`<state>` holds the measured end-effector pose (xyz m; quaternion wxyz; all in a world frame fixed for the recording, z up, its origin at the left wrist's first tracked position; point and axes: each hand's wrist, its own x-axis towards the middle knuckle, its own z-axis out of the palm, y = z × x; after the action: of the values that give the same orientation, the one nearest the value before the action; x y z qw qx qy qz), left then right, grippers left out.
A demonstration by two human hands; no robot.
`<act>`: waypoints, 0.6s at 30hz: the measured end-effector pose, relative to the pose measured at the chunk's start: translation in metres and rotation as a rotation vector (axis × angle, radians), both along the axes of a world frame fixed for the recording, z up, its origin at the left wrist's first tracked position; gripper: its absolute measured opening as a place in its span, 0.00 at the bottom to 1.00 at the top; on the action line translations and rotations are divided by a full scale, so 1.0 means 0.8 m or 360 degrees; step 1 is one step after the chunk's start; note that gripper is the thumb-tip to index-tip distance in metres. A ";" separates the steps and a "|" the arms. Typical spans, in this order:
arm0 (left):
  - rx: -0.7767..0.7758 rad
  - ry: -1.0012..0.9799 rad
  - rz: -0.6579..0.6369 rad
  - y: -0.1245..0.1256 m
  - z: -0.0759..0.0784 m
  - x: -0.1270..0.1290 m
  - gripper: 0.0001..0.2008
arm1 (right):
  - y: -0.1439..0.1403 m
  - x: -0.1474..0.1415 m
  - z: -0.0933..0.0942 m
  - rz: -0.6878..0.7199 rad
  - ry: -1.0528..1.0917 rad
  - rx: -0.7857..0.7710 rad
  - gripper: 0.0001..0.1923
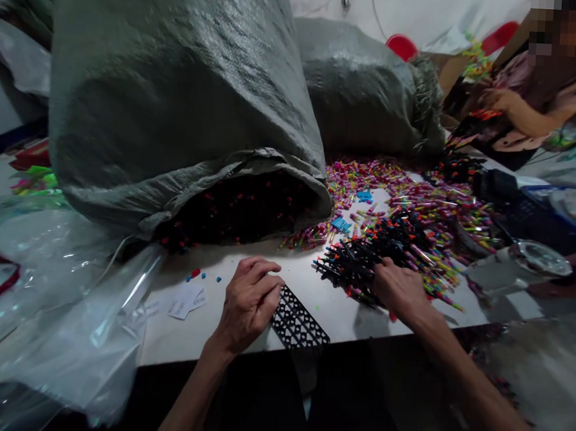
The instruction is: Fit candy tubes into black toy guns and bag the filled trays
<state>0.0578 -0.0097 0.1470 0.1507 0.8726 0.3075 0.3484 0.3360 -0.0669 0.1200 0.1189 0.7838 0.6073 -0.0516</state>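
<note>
Black perforated plate [302,322], left hand [249,300] pinching one end, likely to steady it; right hand [402,289] at black pieces [346,260] (can't tell its grip).

Your flat black perforated grid [302,322] lies aslant near the tabletop's [185,339] front edge; right of it sits your jumbled heap of orange-flecked black pieces [350,260].

The person's bare left forearm [196,386] rose from the bottom edge, and the left hand [251,296] showed its back, fingers bent rightward with the thumb close beneath them. The bare right forearm [477,380] slanted in from the lower right corner; the right hand [401,287] was palm down, fingers curled, fingertips hidden.
</note>
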 end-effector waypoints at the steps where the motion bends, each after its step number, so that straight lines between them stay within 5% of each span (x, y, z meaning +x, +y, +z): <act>1: 0.0001 -0.0014 0.0000 0.000 0.001 0.003 0.09 | -0.003 0.012 0.002 0.0046 -0.0027 -0.0061 0.10; 6: -0.0023 -0.0009 0.0021 -0.006 0.004 0.004 0.10 | 0.000 0.012 -0.006 0.0064 0.0227 0.0206 0.08; 10: -0.0063 -0.0019 0.0015 -0.009 0.006 0.000 0.11 | 0.021 -0.036 -0.030 -0.0011 0.1171 0.0530 0.05; 14: -0.0079 -0.0008 0.0026 -0.007 0.006 0.002 0.11 | 0.059 -0.100 -0.063 -0.0071 0.2176 0.0220 0.09; 18: -0.0070 0.0017 0.0002 -0.005 0.006 0.002 0.11 | 0.095 -0.141 -0.088 -0.0136 0.2419 0.0206 0.04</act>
<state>0.0596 -0.0138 0.1516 0.1680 0.8707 0.3165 0.3370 0.2235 0.0091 0.0496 -0.3801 0.5609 0.4932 -0.5457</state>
